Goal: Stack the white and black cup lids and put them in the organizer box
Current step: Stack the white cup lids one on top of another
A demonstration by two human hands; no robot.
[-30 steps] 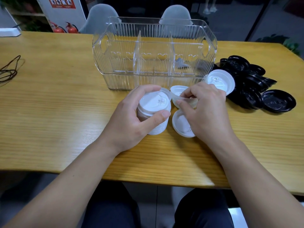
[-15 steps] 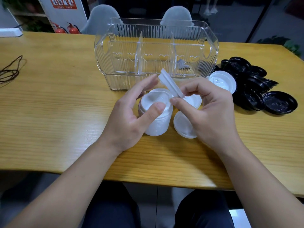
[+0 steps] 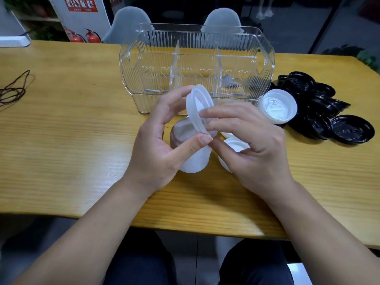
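A single white lid stands tilted on edge above the stack of white lids, which stands on the table. My left hand holds this lid with fingertips on its upper rim and thumb at its lower rim. From the right, my right hand pinches the same lid between forefinger and thumb. Two loose white lids lie partly hidden under my right hand. Another white lid leans on the pile of black lids. The clear organizer box stands behind, with three compartments.
The wooden table has its front edge close to my body. A dark cord lies at the far left. Two grey chairs stand behind the box, and fire extinguishers are on the floor beyond.
My right hand lifted a white lid off the table and tilted it above the stack. My left hand let go of the stack and took the lid's rim.
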